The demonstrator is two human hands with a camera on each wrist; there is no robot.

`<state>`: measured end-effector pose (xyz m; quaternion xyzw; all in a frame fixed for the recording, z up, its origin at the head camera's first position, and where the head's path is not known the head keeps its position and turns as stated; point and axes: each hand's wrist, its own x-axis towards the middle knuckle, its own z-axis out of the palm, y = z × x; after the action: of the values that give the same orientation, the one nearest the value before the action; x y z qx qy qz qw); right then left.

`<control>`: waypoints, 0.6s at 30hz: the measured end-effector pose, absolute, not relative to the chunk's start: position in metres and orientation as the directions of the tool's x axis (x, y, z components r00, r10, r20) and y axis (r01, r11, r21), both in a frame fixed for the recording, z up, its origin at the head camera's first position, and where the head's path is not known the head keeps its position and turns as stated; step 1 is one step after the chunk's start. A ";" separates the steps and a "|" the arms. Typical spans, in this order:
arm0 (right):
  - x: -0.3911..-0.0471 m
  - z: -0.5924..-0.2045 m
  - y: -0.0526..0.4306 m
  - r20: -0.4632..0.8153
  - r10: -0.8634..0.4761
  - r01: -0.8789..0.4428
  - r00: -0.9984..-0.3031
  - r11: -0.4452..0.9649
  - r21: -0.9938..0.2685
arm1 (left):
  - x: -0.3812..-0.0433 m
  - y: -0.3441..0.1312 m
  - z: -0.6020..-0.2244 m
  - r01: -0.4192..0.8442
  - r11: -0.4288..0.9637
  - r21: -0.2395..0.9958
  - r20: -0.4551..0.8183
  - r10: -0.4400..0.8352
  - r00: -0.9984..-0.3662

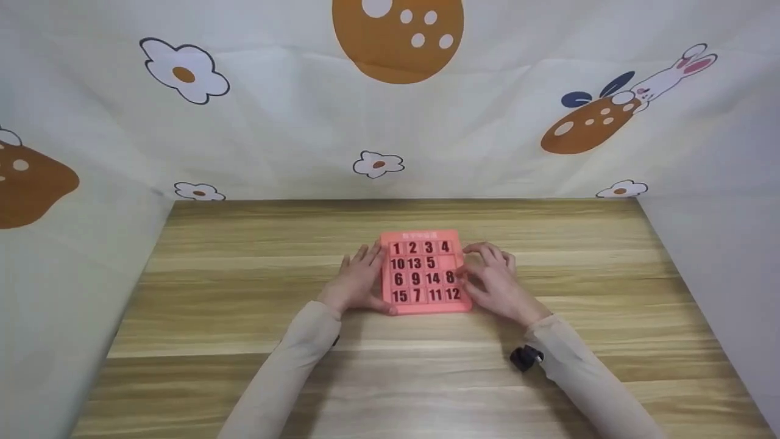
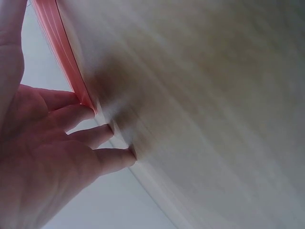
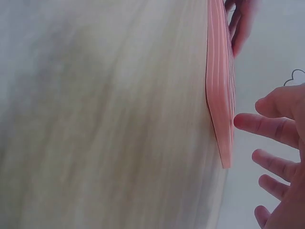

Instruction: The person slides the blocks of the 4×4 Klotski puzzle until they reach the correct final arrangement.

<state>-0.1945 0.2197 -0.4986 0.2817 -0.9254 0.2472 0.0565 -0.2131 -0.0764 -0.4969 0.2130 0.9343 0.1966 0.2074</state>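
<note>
- Behind the bench (image 1: 426, 378), a pale sheet (image 1: 274, 122) is printed with four flowers (image 1: 379, 164).
- Between two hands, one pink number puzzle (image 1: 423, 271) is laid flat; fifteen tiles (image 1: 428, 247) are counted.
- Far to near, in the head view alone, 1 2 3 4; 10 13 5, gap; 6 9 14 8; 15 7 11 12 are read; far lettering (image 1: 420, 235) is blurred.
- Ridged sides (image 2: 59, 43) are shown by the wrist views.
- Left hand (image 1: 358, 280): rested along the left edge, fingers extended.
- Right hand (image 1: 496, 280): held beside 8, fingers parted, nothing gripped.
</note>
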 end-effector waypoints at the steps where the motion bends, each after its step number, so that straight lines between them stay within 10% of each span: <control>1: -0.194 -0.499 0.220 0.239 -0.495 -0.548 -0.835 0.720 -0.426 | -0.213 -0.076 -0.497 0.318 0.832 0.455 -0.301 0.480 -0.824; 18: -0.192 -0.500 0.224 0.227 -0.557 -0.596 -0.799 0.678 -0.430 | -0.214 -0.077 -0.497 0.319 0.831 0.455 -0.303 0.482 -0.822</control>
<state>-0.1920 0.2239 -0.5004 0.3149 -0.9153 0.2482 0.0384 -0.2139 -0.0766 -0.4972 0.2144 0.9342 0.1959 0.2072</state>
